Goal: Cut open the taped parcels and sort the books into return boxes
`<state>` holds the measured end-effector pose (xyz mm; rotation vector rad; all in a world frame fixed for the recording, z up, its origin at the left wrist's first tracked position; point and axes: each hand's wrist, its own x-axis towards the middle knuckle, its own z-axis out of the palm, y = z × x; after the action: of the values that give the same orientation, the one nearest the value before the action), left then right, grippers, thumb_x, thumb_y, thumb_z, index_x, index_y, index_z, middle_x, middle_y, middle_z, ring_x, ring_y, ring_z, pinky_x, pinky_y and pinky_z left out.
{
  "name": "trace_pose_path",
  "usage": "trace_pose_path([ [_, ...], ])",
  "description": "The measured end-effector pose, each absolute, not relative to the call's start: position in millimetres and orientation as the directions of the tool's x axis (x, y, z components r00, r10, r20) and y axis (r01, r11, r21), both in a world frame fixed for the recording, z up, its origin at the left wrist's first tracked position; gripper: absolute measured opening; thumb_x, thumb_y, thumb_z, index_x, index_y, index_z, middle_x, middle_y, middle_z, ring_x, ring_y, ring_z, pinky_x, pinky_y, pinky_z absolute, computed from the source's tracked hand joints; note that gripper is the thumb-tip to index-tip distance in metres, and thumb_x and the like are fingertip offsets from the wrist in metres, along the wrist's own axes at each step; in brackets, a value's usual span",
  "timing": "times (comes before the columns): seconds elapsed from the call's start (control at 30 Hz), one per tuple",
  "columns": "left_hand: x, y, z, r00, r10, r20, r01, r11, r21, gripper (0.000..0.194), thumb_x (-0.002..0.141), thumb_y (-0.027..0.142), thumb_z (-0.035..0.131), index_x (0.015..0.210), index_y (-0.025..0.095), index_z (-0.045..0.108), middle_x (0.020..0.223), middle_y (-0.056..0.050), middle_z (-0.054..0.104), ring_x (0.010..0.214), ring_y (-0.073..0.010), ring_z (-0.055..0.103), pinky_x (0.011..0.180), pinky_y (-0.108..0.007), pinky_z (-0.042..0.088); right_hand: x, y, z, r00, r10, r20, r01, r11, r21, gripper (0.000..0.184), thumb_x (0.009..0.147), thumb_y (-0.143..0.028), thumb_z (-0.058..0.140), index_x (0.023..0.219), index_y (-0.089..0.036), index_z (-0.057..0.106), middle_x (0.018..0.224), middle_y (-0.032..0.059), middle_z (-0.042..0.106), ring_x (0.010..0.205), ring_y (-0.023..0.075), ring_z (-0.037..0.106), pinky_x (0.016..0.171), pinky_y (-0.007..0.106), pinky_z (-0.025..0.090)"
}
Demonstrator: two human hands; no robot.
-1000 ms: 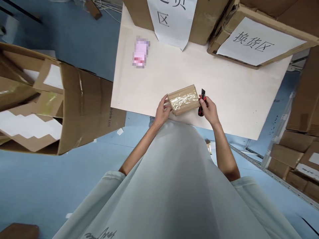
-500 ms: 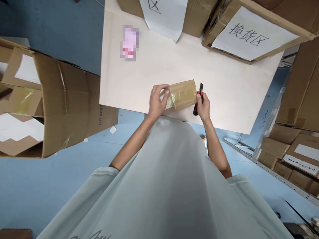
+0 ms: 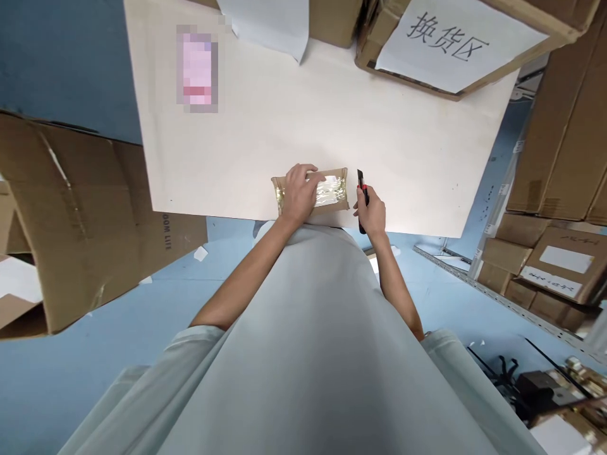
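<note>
A small taped cardboard box (image 3: 334,192) lies at the table's near edge, a white label and shiny tape on its upper face. My left hand (image 3: 298,194) reaches across its left part and grips it, fingers over the far side and thumb on top. The hand hides part of the box. Just right of the box, my right hand (image 3: 372,213) is closed around a black-and-red utility knife (image 3: 361,180). The knife's dark tip points away from me and is apart from the box.
The white table (image 3: 265,120) carries a blurred pink item (image 3: 197,68) at far left. A cardboard box with a paper sign (image 3: 455,44) stands at the back right. A large open carton (image 3: 90,208) is left of the table; stacked boxes (image 3: 559,259) are at right.
The small box has been turned so its labelled face is up, and it sits lower on the table. My left hand has moved onto it; my right hand with the knife has come away from its end.
</note>
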<state>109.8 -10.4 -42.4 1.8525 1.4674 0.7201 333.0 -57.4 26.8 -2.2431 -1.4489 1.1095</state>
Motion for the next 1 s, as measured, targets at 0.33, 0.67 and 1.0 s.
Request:
trace_pose_path([
  [0.33, 128.7, -20.8, -43.3, 0.476, 0.878, 0.04, 0.431, -0.273, 0.86, 0.057, 0.117, 0.065, 0.04, 0.146, 0.025, 0.068, 0.159, -0.017, 0.067, 0.165, -0.0366, 0.051, 0.139, -0.068, 0.037, 308.6, -77.5, 71.2, 0.159, 0.827, -0.539, 0.84, -0.4, -0.367, 0.058, 0.12, -0.048, 0.036, 0.17, -0.023, 0.053, 0.129, 0.0135, 0.084, 0.11, 0.0338, 0.079, 0.101, 0.044, 0.06],
  [0.67, 124.3, -25.0, -49.9, 0.499, 0.866, 0.042, 0.455, -0.303, 0.837, 0.064, 0.118, 0.066, 0.036, 0.153, 0.021, 0.066, 0.163, -0.019, 0.066, 0.168, -0.036, 0.047, 0.142, -0.065, 0.035, 291.7, -48.5, 88.5, 0.155, 0.729, -0.667, 0.919, -0.354, -0.173, 0.062, 0.122, -0.043, 0.03, 0.176, -0.016, 0.044, 0.125, 0.0227, 0.082, 0.116, 0.0393, 0.077, 0.099, 0.046, 0.058],
  [1.0, 127.5, -26.8, -52.0, 0.477, 0.877, 0.047, 0.454, -0.292, 0.841, 0.06, 0.12, 0.06, 0.035, 0.154, 0.02, 0.064, 0.162, -0.02, 0.065, 0.169, -0.0343, 0.046, 0.143, -0.065, 0.033, 284.2, -61.0, 88.8, 0.194, 0.711, -0.675, 0.925, -0.361, -0.115, 0.054, 0.121, -0.041, 0.034, 0.167, -0.019, 0.052, 0.118, 0.0219, 0.081, 0.112, 0.0377, 0.078, 0.095, 0.044, 0.058],
])
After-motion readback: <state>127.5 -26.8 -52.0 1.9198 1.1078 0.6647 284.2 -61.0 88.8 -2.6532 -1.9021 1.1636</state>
